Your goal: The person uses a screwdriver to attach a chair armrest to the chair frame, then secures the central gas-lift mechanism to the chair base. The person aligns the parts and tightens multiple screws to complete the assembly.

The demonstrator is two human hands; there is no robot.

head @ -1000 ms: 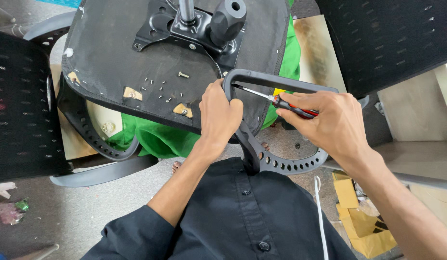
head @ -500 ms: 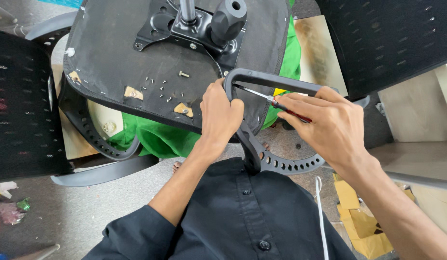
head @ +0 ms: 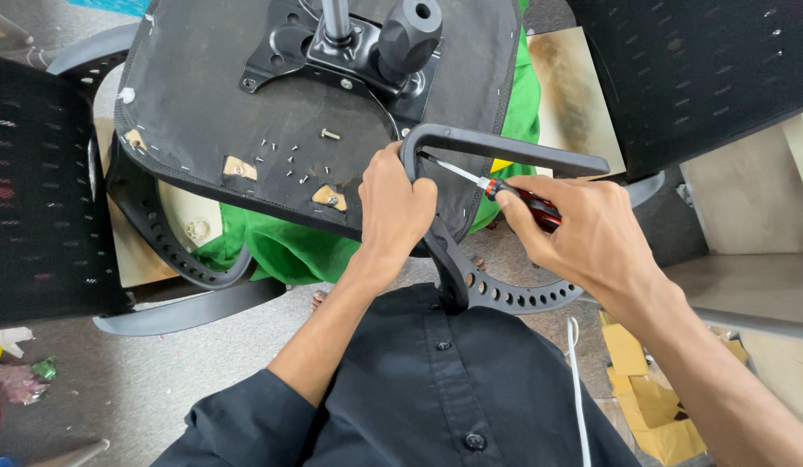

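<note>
Flattened yellow-brown cardboard pieces (head: 637,380) lie on the floor at lower right. One red-handled screwdriver (head: 497,187), its long axis slanting up-left, points its tip into the bend of the black armrest (head: 505,149) beside the upturned seat (head: 229,95). The right hand (head: 592,238) has its fingers closed around the handle, while the left hand (head: 395,207) has its fingers wrapped round the armrest's upright.

The seat (head: 246,95) lies upside down, its mechanism (head: 350,52) on top at the far side. Loose screws (head: 293,160) lie on the seat, left of the armrest (head: 505,151). The left hand (head: 393,207) is on the armrest's bend; the right hand (head: 592,233), to its right, holds a screwdriver (head: 497,186) whose tip points left into the bend
</note>
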